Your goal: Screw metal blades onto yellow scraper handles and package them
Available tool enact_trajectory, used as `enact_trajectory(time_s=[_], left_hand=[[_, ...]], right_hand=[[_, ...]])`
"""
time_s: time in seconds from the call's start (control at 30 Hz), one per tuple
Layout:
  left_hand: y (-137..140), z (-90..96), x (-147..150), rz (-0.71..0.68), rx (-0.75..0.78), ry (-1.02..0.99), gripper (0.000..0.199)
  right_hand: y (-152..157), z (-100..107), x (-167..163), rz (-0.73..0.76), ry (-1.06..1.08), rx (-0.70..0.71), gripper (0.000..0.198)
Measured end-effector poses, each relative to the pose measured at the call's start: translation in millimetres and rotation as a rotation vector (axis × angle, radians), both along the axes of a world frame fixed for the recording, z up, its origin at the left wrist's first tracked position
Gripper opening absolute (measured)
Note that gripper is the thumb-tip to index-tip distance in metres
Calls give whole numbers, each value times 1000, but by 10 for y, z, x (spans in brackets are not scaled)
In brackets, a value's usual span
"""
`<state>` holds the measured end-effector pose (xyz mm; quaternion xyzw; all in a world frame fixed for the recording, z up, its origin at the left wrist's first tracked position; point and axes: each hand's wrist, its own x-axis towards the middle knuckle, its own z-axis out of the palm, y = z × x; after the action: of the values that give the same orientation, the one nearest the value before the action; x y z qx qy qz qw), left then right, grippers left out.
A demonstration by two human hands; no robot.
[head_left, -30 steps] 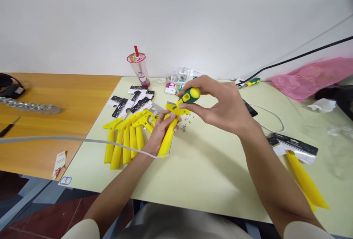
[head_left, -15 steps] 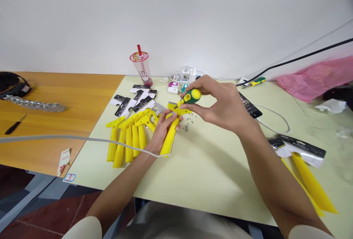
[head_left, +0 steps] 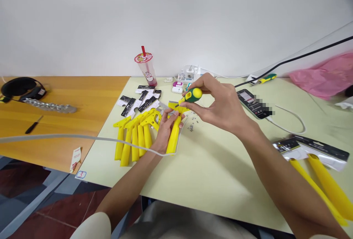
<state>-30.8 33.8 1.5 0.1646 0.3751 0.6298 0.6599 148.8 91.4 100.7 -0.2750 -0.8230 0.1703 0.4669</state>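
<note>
My left hand (head_left: 165,130) is closed around the handle of a yellow scraper (head_left: 173,139), whose wide head points away from me. In my right hand (head_left: 220,103), between thumb and fingers, is a stubby screwdriver (head_left: 193,94) with a green and yellow handle. Its shaft slants down to the scraper's head; whether the tip sits in a screw is too small to tell. Small loose screws (head_left: 191,127) lie on the table just right of the scraper. A row of yellow scrapers (head_left: 127,139) rests left of my left hand.
Black and white packages (head_left: 131,106) lie behind the row. A plastic cup (head_left: 147,71) with a straw stands near the wall. To the right are a phone (head_left: 253,103) on a cable, another screwdriver (head_left: 267,78) and packaged yellow scrapers (head_left: 328,184). A grey cord (head_left: 110,138) crosses the view in front.
The view has turned slightly left, so the table's things appear further right. The phone's screen, dark before, is now lit. Both hands keep their holds, with the screwdriver still at the scraper's head.
</note>
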Motion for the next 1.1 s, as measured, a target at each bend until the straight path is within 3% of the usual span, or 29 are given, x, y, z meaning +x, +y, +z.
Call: enact_trajectory(time_s=[0.13, 0.7, 1.1], left_hand=[[9, 26, 12, 67, 6, -44, 61], [-15, 71, -16, 29, -27, -15, 59], [12, 26, -12, 90, -17, 13, 59]], right_hand=[[-33, 22, -27, 16, 0, 2, 28], [-21, 58, 14, 20, -102, 142, 17], [-1, -22, -54, -87, -24, 81, 22]])
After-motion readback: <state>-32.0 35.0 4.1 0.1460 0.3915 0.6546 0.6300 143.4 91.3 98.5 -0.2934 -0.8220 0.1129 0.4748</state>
